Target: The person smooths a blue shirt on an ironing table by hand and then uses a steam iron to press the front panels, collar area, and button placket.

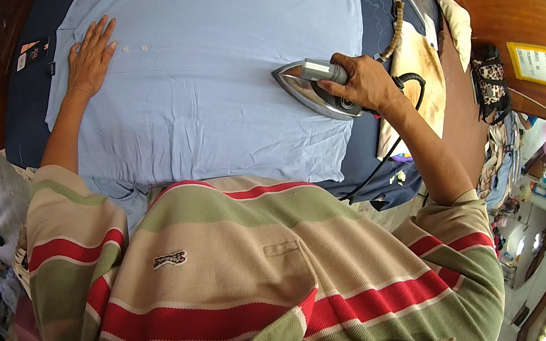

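Observation:
A light blue shirt (200,61) lies spread over a dark blue cloth (31,132) in front of me, with small buttons and some creases toward its near edge. My right hand (366,82) is closed round the handle of a steam iron (307,91). The iron's silver soleplate rests on the right part of the shirt, its tip pointing to the far left. At the far left, my left hand (91,62) lies flat on the shirt, fingers stretched out, beside the buttons.
A hose (398,28) and a black cord (385,162) run from the iron. A cream cloth (424,70) lies at the table's right side. Past it hang a patterned bag (490,85) and several garments (500,157). A black tag (30,55) lies at the far left.

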### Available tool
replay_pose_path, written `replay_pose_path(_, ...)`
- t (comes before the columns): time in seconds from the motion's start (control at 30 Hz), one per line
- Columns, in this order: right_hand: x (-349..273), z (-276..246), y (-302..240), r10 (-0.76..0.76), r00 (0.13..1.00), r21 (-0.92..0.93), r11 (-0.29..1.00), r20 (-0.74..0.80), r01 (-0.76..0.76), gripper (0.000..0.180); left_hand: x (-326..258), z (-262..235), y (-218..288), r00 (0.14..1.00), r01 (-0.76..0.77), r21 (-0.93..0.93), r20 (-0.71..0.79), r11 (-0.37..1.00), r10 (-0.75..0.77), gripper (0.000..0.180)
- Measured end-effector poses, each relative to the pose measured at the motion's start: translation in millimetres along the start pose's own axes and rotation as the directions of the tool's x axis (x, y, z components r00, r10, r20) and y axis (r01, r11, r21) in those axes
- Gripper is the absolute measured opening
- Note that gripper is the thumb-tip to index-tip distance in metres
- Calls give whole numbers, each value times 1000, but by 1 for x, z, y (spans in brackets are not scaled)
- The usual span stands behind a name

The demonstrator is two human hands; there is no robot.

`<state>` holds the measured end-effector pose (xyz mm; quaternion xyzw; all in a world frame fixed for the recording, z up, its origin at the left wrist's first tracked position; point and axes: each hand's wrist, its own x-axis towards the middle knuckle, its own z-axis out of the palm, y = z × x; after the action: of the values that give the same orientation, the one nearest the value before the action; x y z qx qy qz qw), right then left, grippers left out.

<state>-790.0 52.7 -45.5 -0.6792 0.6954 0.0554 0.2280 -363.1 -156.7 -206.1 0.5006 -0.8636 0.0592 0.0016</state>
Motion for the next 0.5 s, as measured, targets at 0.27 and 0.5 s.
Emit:
replay_pose_path(0.27,40,-5,15,218,959,237,956,-184,-172,51,0,1,3,999,18,16,35,1000,-19,48)
replay_pose_path(0.5,49,-21,-16,-29,988,138,989,-149,49,54,-3,-4,6,998,40,-4,50,999,-40,49)
